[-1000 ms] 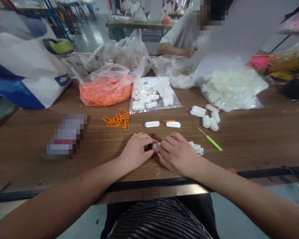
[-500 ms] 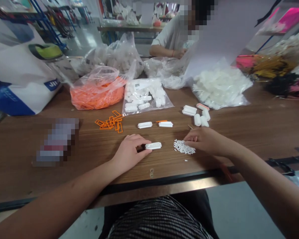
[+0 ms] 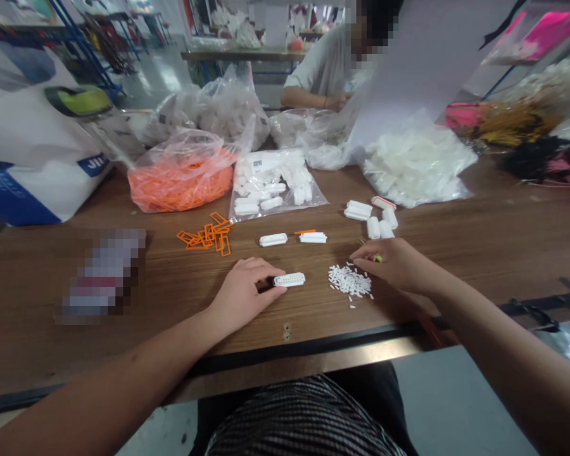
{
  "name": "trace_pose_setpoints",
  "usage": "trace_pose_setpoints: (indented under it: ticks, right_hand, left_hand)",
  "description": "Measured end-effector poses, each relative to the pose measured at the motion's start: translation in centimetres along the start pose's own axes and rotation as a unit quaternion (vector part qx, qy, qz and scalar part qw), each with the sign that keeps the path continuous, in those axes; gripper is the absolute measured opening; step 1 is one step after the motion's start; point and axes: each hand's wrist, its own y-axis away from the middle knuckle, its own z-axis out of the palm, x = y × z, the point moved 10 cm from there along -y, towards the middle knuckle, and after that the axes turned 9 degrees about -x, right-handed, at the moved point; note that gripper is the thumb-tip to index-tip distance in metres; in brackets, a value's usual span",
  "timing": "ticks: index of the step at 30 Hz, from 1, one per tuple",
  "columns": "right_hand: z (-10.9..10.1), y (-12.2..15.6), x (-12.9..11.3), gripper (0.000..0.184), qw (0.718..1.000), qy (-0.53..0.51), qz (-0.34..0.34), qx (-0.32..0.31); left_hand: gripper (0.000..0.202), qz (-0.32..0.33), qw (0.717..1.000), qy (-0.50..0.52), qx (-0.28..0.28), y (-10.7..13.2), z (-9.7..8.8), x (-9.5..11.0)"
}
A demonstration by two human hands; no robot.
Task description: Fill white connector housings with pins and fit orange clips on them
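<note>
My left hand [image 3: 244, 291] pinches one end of a white plastic connector housing [image 3: 289, 279] between thumb and fingers. The housing lies lengthwise with rows of small holes facing up. To its right is a loose pile of tiny white plugs [image 3: 346, 282]. My right hand [image 3: 389, 263] is closed just above the far right edge of that pile. A thin tool with a green part [image 3: 379, 259] shows among its fingers; most of it is hidden. Whether the fingertips also pinch a plug is too small to tell.
Two white housings [image 3: 273, 239] lie ahead, one beside an orange strip. Orange frames [image 3: 209, 233] are heaped at left, several more housings [image 3: 358, 209] at right. Filled bags [image 3: 180, 177] line the back. A blurred flat object [image 3: 102, 272] lies left. Another person [image 3: 313, 82] sits opposite.
My right hand has drawn slightly up and away from the plug pile, and the tool's green part has come into view. My left hand still holds the housing. The view has shifted slightly.
</note>
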Motion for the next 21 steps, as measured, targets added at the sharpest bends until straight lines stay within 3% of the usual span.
trace_pose_setpoints:
  ticks: [7, 11, 16, 21]
  right_hand:
    - [0.0, -0.2, -1.8, 0.018, 0.991, 0.121, -0.063, 0.015]
    - [0.1, -0.3, -2.3, 0.018, 0.976, 0.210, -0.042, 0.025]
    - [-1.0, -0.4, -0.6, 0.024, 0.990, 0.139, 0.009, 0.029]
    - [-1.4, -0.8, -0.8, 0.017, 0.994, 0.078, -0.075, 0.011]
  left_hand:
    - [0.017, -0.001, 1.000, 0.003, 0.000, -0.1, 0.0, 0.0]
    - [0.016, -0.002, 1.000, 0.003, -0.003, -0.1, -0.1, 0.1]
    - [0.016, -0.012, 1.000, 0.005, -0.005, -0.1, 0.0, -0.1]
    - [0.017, -0.014, 1.000, 0.007, -0.002, -0.1, 0.0, -0.2]
